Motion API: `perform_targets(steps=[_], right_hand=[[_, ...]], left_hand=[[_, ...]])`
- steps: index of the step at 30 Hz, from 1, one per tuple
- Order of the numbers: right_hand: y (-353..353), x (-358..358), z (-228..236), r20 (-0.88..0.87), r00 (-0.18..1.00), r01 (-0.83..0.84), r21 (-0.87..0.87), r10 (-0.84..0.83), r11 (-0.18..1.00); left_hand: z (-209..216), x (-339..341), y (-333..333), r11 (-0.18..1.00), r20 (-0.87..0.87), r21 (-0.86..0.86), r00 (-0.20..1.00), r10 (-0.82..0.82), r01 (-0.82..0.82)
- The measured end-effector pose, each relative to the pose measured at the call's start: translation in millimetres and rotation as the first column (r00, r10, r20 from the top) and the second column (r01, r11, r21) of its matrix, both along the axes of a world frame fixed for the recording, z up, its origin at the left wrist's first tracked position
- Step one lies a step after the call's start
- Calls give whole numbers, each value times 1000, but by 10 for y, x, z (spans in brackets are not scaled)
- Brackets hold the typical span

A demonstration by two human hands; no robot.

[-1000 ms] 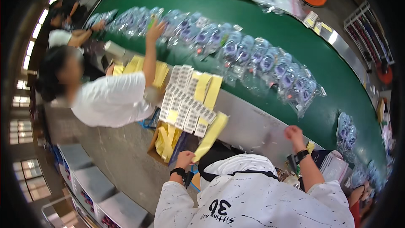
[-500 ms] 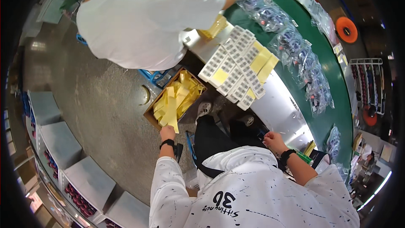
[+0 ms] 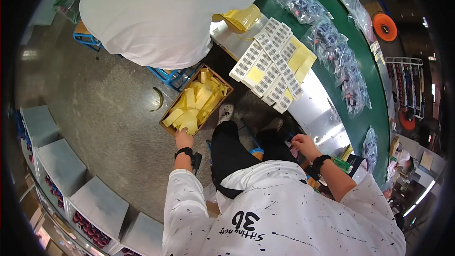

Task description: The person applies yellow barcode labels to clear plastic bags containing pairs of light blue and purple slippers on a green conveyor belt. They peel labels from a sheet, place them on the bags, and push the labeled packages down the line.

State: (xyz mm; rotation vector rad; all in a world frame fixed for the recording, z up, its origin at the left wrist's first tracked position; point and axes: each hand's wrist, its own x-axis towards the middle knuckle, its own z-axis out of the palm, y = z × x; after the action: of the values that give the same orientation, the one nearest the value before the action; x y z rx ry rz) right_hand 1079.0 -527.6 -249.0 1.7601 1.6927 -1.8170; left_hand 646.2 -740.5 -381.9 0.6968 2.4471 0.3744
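My left hand (image 3: 184, 139) is at the near edge of a cardboard box (image 3: 167, 132), its fingers closed on the near end of a yellow paper strip (image 3: 189, 117). Crumpled yellow strips (image 3: 204, 96) fill that box on the floor. My right hand (image 3: 305, 145) is curled above my lap, near the metal table edge, fingertips together; anything in them is too small to make out. Sheets of white labels with dark printed marks (image 3: 265, 68) lie overlapped on the metal table (image 3: 324, 106), ahead of my right hand. Yellow backing (image 3: 299, 61) shows among them.
A person in a white shirt (image 3: 156, 14) sits ahead on a blue stool (image 3: 173, 77). Bagged cables (image 3: 339, 52) line the green work surface (image 3: 381, 99). Grey bins (image 3: 97, 204) stand at the left. A green can (image 3: 342, 163) is beside my right forearm.
My left hand has lowered the yellow strip onto the others in the box. My right hand has shifted slightly up and left. The person ahead has leaned nearer the green surface.
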Motion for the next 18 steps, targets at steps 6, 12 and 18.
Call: perform_targets(steps=[6, 12, 18], right_hand=[[-166, 145, -108, 49, 999, -8, 21, 7, 1000], [-102, 233, -131, 84, 996, 10, 56, -14, 998], [12, 42, -225, 7, 995, 95, 145, -97, 985]], left_hand=[[1144, 387, 120, 954, 671, 272, 685, -282, 126], [2258, 463, -99, 857, 468, 328, 720, -512, 396], [2561, 275, -247, 977, 781, 126, 591, -204, 170]])
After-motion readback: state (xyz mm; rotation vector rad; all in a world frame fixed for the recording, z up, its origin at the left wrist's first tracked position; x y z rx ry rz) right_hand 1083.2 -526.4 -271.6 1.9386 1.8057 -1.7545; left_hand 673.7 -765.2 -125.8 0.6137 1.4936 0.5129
